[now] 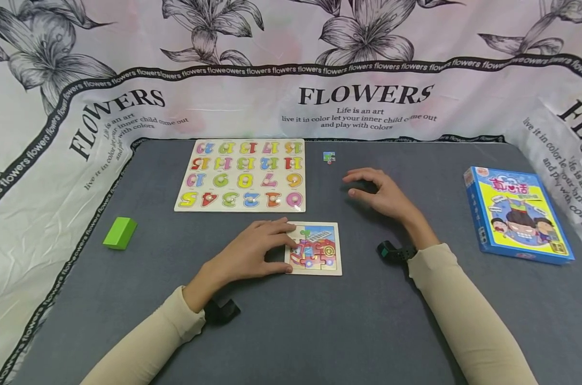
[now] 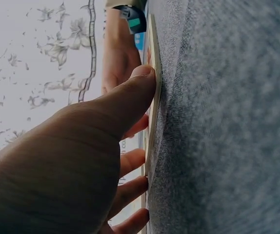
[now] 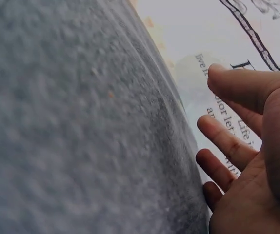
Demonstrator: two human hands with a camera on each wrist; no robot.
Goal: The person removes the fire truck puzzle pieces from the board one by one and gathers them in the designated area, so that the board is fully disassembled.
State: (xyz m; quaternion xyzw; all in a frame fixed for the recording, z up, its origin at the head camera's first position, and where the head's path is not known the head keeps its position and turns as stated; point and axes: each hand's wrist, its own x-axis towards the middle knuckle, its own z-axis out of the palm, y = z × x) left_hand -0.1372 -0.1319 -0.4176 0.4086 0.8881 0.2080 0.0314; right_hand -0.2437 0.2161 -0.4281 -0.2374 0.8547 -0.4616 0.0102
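Note:
A small jigsaw puzzle [image 1: 315,249] of a red fire truck in a pale wooden frame lies in front of the person. The left hand [image 1: 251,250] rests at its left side, thumb at the lower left corner and fingers over the left edge; in the left wrist view the thumb [image 2: 140,83] touches the frame's rim. The right hand [image 1: 379,195] holds nothing, its fingers loosely bent and pointing left, in the head view just above the table. Beyond its fingertips lies a loose jigsaw piece [image 1: 328,156], blue and green. In the right wrist view the right hand's fingers [image 3: 228,144] are spread.
Behind the puzzle lies a number board [image 1: 240,175] with colourful numerals. A green block [image 1: 120,233] sits at the left, and a blue and yellow box [image 1: 519,215] at the right. The grey table [image 1: 291,331] borders a flower-printed cloth [image 1: 252,107].

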